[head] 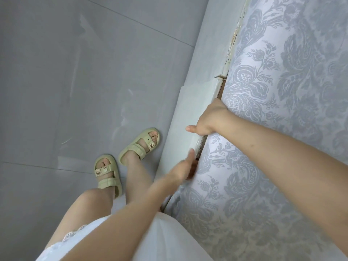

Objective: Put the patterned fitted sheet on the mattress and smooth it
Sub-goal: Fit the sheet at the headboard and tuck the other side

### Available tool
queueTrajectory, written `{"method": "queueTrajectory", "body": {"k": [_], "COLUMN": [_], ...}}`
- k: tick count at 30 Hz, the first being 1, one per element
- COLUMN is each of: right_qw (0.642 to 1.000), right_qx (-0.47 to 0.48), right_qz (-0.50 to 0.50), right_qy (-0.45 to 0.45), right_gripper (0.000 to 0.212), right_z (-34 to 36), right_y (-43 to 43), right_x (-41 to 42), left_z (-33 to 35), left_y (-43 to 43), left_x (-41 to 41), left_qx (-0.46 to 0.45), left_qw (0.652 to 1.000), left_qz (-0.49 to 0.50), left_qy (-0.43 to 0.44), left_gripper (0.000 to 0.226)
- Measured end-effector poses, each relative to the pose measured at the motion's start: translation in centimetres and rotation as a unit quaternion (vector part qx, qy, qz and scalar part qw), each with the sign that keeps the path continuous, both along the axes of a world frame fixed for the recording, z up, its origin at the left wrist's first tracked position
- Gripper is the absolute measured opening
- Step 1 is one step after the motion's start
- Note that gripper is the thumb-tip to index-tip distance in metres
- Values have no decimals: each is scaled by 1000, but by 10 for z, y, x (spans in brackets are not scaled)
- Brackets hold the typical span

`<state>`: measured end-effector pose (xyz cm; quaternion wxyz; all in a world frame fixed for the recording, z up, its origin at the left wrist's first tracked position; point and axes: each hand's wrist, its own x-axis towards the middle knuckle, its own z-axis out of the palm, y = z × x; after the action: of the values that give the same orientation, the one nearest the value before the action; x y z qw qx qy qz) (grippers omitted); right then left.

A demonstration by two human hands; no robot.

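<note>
The patterned fitted sheet (273, 113), pale blue with grey floral figures, covers the mattress along the right side of the head view. My right hand (209, 119) reaches over the mattress edge; its fingers go down out of sight between the sheet and the bed frame, thumb sticking out to the left. My left hand (185, 166), blurred, lies lower along the same edge with its fingers pushed into the gap beside the sheet. What the hidden fingers hold cannot be made out.
A pale green bed frame (195, 102) with a chipped top edge runs diagonally beside the mattress. Left of it lies grey tiled floor (75, 81). My feet in beige sandals (139, 146) stand close to the frame.
</note>
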<state>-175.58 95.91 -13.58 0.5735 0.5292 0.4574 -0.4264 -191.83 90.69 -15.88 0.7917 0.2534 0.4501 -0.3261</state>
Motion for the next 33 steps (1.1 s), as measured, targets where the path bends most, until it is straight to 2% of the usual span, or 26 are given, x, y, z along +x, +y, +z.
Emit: {"method": "queueTrajectory", "body": {"k": [3,5,8,10,13,15,21,27,29,33], "right_qw": [999,998,996,976,954,956,959,980,985,993], "right_qx": [-52,-56,60,151,222,214,200,154,143,101], "right_qz": [9,2,-64,-146,-177,-175,-170,-61,-25,-40], "right_qy": [-8,-5,18,60,97,104,104,111,91,43], "right_gripper": [86,86,81,70,65,65,59,60,64,70], "right_z": [-3,-1,13,27,46,55,73,59,51,27], "right_y": [1,-1,0,-2,-11,-26,-73,-105,-109,-100], "right_x": [-10,-18,-19,-23,-41,-58,-119,-160,-167,-176], "left_z": [11,10,-3,-8,-17,-17,-1,9,3,-4], "left_y": [-19,-13,3,4,-2,-2,3,-17,-33,-58], "left_x": [4,10,-2,-28,-76,-102,-150,-165,-172,-185], "left_qx": [-65,-67,-16,49,144,165,171,156,131,76], "left_qw": [998,998,1000,998,989,983,979,979,984,994], "left_qz": [-9,-9,13,35,-35,-78,-112,-128,-117,-69], "left_qy": [21,17,19,30,12,7,6,-14,-24,-32], "left_gripper": [66,67,70,64,58,57,57,57,58,55]}}
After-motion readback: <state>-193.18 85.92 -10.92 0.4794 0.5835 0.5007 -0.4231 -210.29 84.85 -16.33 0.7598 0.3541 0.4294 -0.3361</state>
